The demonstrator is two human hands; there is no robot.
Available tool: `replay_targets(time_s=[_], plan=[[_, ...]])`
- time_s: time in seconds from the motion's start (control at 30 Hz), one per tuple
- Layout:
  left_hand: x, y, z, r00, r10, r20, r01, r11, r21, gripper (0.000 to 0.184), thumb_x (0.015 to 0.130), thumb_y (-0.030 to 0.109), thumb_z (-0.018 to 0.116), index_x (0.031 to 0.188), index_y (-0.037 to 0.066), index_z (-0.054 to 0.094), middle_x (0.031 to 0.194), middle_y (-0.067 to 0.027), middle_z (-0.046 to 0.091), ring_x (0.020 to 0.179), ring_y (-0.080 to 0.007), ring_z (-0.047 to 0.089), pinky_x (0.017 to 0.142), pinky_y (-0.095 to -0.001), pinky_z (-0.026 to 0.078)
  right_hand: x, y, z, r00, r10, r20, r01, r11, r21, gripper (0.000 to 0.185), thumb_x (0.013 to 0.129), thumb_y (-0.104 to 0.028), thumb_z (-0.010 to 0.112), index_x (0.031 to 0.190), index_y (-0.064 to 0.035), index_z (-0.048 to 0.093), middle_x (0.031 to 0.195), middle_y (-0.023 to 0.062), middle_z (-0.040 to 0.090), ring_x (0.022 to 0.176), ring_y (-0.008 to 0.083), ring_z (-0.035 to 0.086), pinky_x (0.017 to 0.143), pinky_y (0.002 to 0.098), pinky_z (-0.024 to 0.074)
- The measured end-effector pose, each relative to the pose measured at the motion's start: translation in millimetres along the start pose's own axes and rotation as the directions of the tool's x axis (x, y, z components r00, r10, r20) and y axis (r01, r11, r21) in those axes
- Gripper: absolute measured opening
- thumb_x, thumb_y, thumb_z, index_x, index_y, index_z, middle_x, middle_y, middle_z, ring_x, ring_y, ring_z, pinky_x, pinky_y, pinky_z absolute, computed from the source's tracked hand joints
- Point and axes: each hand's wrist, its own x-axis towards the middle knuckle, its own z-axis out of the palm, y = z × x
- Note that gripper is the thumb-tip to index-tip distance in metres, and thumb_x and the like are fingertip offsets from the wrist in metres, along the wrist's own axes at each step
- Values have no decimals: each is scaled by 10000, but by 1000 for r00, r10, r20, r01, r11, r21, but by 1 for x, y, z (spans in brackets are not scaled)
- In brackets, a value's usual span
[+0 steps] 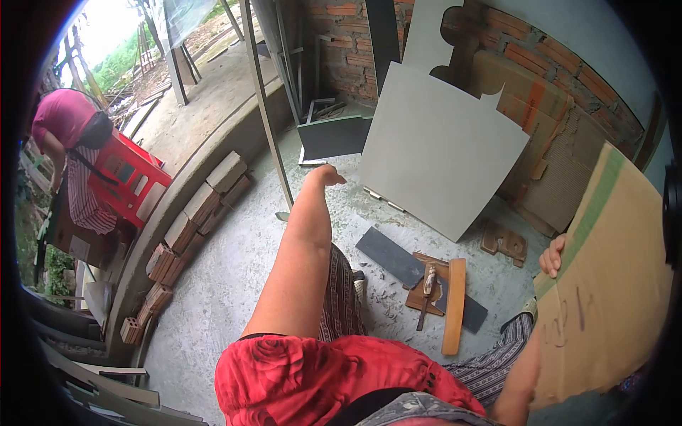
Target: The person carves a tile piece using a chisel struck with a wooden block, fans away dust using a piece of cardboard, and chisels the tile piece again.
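Observation:
My left arm reaches forward, and my left hand (329, 175) is held out with its fingers stretched, holding nothing visible. It is nearest to a large light-grey panel (440, 149) that leans against the things by the wall. Whether it touches anything is unclear, but a gap shows between the fingertips and the panel. At the right, my right hand (552, 255) is closed over the edge of a big cardboard sheet (604, 298) with a green tape strip and dark pen marks. Only the fingers show clearly; the sheet partly covers that hand.
On the concrete floor lie a dark flat board (387, 254), a wooden-handled tool (428, 284) and a curved wooden strip (455, 305). Flattened cardboard (568, 156) leans on the brick wall. Bricks (195, 206) line the ledge. A person (71, 128) bends beside a red plastic stool (135, 177).

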Motion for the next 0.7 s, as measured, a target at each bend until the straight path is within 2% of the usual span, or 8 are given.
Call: replay_targets(time_s=[0.17, 0.23, 0.27, 0.3, 0.5, 0.57, 0.6, 0.7], plan=[[2, 2, -2, 997, 4, 72, -7, 999, 49, 663, 785, 415, 611, 1294, 35, 421, 1280, -133, 478, 949, -321, 605, 724, -357, 534, 4, 36, 24, 921, 104, -376, -81, 994, 77, 312, 896, -273, 474, 1012, 10, 536, 837, 130, 602, 655, 237, 557, 637, 341, 404], [-6, 7, -5, 997, -3, 80, 1, 999, 33, 666, 784, 416, 613, 1297, 37, 419, 1279, -133, 481, 934, -321, 612, 728, -358, 529, 12, 68, 18, 500, -362, -786, -593, 519, -616, 262, 854, -250, 571, 838, 11, 571, 662, 77, 563, 590, 173, 511, 576, 328, 397], [-11, 10, -7, 996, -12, 85, 11, 1000, 17, 669, 784, 417, 614, 1299, 40, 417, 1278, -134, 483, 918, -322, 619, 732, -359, 524, 15, 67, 22, 481, -523, -704, -750, 171, -639, 273, 810, -219, 646, 681, 0, 549, 568, 4, 481, 590, 91, 453, 536, 278, 380], [-14, 10, -6, 996, -13, 84, 11, 1000, 15, 669, 784, 417, 614, 1299, 40, 417, 1278, -134, 483, 918, -322, 619, 732, -359, 524, 15, 64, 24, 482, -523, -703, -749, 170, -640, 273, 810, -219, 646, 681, 0, 549, 568, 4, 481, 590, 91, 453, 536, 278, 380], [-16, 6, -4, 999, -26, -23, 26, 1000, -5, 533, 753, 467, 624, 1094, 58, 616, 1191, -152, 556, 1111, -307, 515, 933, -387, 405, 0, 53, 22, 523, -555, -647, -635, 253, -730, 207, 845, -193, 601, 795, 6, 571, 659, 51, 586, 599, 156, 550, 544, 314, 416], [-15, 5, -4, 998, -43, -47, 43, 999, -8, 535, 752, 463, 626, 1095, 53, 615, 1191, -156, 554, 1115, -305, 513, 938, -383, 404, -10, 34, -3, 894, -166, -417, 9, 935, -354, 270, 899, -228, 479, 1010, 14, 525, 798, 122, 596, 649, 243, 572, 621, 346, 436], [-11, 4, -2, 997, -49, -52, 48, 999, -11, 535, 752, 463, 626, 1095, 53, 615, 1191, -156, 554, 1115, -305, 513, 938, -383, 404, -8, 16, -17, 997, 75, -31, -74, 997, 38, 349, 927, -254, 406, 1129, 18, 488, 872, 155, 592, 685, 279, 579, 672, 357, 444], [-4, -1, 3, 976, 34, -216, -7, 992, 123, 572, 740, 478, 635, 1109, 41, 603, 1203, -156, 547, 1123, -308, 507, 942, -382, 404, -16, 32, -15, 981, 74, -180, -64, 996, 65, 409, 913, -320, 391, 1148, 12, 429, 860, 148, 572, 719, 260, 577, 636, 352, 414]])
